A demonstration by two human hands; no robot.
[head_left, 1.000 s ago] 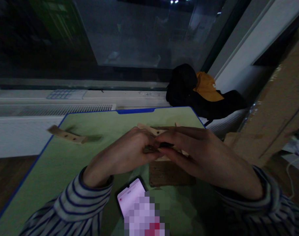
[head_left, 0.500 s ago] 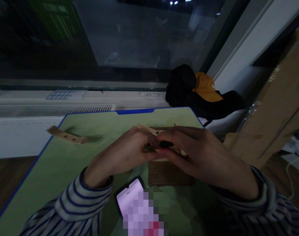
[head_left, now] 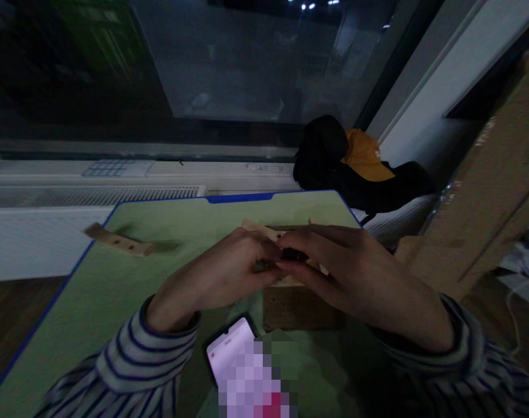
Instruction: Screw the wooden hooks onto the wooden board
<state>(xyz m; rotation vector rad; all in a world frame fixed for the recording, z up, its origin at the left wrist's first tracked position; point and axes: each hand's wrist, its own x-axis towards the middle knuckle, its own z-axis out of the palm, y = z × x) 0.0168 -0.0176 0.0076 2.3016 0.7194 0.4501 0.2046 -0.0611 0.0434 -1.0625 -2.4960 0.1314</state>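
Both of my hands meet over a brown wooden board [head_left: 303,309]. My left hand [head_left: 236,261] is closed, its thumb and fingers pinched together by the right fingertips; whatever they hold is hidden. My right hand [head_left: 338,264] is closed too, thumb and forefinger curled towards the left fingertips, with a dark gap between them. Under the hands a pale wooden piece with a hole [head_left: 264,228] partly shows on the board. Farther left lies a separate curved pale wooden piece [head_left: 119,241] with two dark holes, near the table's edge.
The green table [head_left: 190,217] has a blue rim. In front of me lies a lit phone [head_left: 232,342], partly pixelated. Beyond the table are a radiator [head_left: 51,238], a window sill, and a black bag with an orange cap [head_left: 366,154]. A large cardboard box [head_left: 482,168] stands at right.
My fingertips have shifted slightly against each other, and the left fingers have closed up a little. The board, the wooden pieces and the phone stay in place.
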